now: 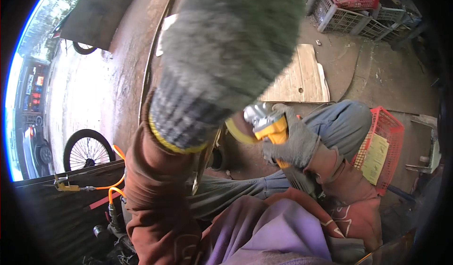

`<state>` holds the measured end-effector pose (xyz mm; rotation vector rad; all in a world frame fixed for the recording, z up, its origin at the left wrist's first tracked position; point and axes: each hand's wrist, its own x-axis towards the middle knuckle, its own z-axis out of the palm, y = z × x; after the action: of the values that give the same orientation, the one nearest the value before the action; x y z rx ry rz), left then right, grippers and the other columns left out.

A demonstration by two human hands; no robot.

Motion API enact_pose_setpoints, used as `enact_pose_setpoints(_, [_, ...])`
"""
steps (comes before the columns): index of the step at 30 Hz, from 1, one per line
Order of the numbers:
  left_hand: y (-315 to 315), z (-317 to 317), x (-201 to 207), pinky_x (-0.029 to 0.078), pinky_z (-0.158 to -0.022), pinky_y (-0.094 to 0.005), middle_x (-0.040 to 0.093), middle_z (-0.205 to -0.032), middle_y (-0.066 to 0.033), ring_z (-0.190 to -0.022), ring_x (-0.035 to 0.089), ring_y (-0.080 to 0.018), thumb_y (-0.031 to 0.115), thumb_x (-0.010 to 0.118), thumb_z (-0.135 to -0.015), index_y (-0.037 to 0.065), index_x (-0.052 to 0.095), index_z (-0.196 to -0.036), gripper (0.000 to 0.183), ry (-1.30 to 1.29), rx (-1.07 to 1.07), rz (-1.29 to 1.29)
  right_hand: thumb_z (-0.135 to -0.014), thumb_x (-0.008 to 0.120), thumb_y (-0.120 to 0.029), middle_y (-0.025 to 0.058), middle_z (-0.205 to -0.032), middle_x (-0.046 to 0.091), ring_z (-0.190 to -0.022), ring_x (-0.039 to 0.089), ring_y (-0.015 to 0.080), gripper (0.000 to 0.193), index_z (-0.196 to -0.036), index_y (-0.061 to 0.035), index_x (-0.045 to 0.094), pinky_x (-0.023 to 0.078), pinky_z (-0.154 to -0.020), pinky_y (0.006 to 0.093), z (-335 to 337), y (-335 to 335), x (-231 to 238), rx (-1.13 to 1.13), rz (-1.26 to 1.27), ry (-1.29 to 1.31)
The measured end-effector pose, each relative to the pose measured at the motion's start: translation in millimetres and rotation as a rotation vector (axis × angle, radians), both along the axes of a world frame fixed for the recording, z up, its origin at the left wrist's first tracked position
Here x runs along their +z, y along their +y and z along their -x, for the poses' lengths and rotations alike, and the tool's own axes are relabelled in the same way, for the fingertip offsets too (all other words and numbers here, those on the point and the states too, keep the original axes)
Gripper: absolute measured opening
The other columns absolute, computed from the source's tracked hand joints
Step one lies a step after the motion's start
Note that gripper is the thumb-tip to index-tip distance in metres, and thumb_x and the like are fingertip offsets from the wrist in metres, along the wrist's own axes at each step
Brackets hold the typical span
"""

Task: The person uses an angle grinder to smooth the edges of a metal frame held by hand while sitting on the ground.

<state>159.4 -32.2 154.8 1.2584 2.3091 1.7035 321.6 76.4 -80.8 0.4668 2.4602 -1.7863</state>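
Note:
My right hand point(298, 140), in a grey knit glove, is wrapped round the body of a yellow angle grinder point(273, 132). The grinder has a silver gear head, and a round brownish disc point(241, 127) shows at its left side. My left hand point(226, 53), gloved in grey with a yellow-edged cuff, is raised very close to the camera and smeared by motion. Its fingers cannot be made out, and it covers much of the upper middle of the view. The sleeves on both arms are reddish brown.
A flattened cardboard piece point(302, 78) lies on the floor ahead. On the right stands a red plastic basket point(394, 137) with a yellow sheet; stacked crates point(344, 22) are at the far right. To the left are an orange hose point(117, 159), a brass valve point(66, 186) and a spoked wheel point(88, 153).

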Motion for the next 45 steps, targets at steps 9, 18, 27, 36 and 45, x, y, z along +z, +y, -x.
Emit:
enact_pose_setpoints(9, [-7.9,29.1,-12.9,0.059,-0.074,-0.0337,0.071,-0.092,-0.0117,-0.083,0.07,-0.0192,0.01,0.063,-0.103,-0.003,0.068,-0.12,0.023,0.003,0.111,-0.04,-0.07,0.095,-0.04,0.0229,-0.119,0.063,-0.111,0.061,0.0378,0.083,-0.132,-0.0021,0.055,0.048,-0.102,0.0505,18.7,-3.8,-16.5,0.003,0.073,0.073])
enact_pose_setpoints(18, [-15.7,43.9,-35.1,0.059,-0.073,-0.0331,0.072,-0.093,-0.0119,-0.082,0.07,-0.019,0.012,0.063,-0.103,-0.003,0.069,-0.12,0.023,0.075,0.077,-0.078,-0.074,0.091,-0.045,0.0215,-0.129,0.066,-0.125,0.062,0.0323,0.078,-0.138,-0.0076,0.064,0.046,-0.111,0.0494,24.9,-8.0,18.4,0.22,0.129,-0.048])
enact_pose_setpoints(27, [-15.8,55.7,-44.9,0.059,-0.072,-0.0326,0.073,-0.093,-0.012,-0.081,0.071,-0.0187,0.013,0.064,-0.104,-0.003,0.069,-0.12,0.023,0.125,0.068,-0.107,-0.07,0.095,-0.039,0.017,-0.115,0.071,-0.111,0.067,0.0348,0.069,-0.125,-0.0082,0.068,0.05,-0.103,0.0466,24.1,-3.8,6.6,0.15,0.121,0.071])
enact_pose_setpoints(36, [-17.3,56.1,-50.4,0.059,-0.071,-0.032,0.074,-0.093,-0.0121,-0.081,0.071,-0.0185,0.015,0.065,-0.104,-0.002,0.07,-0.12,0.024,0.155,0.077,-0.105,-0.07,0.095,-0.043,0.0179,-0.12,0.069,-0.115,0.064,0.0326,0.092,-0.143,-0.0057,0.052,0.05,-0.102,0.0462,40.1,0.1,4.0,0.013,-0.052,-0.044])
enact_pose_setpoints(45, [-16.8,60.5,-54.0,0.058,-0.07,-0.0314,0.075,-0.093,-0.0122,-0.08,0.072,-0.0183,0.017,0.065,-0.104,-0.002,0.071,-0.119,0.024,0.164,0.081,-0.101,-0.071,0.096,-0.037,0.0198,-0.12,0.067,-0.12,0.064,0.0335,0.083,-0.134,-0.0014,0.057,0.051,-0.105,0.0458,37.1,2.3,4.7,0.02,0.19,-0.067])
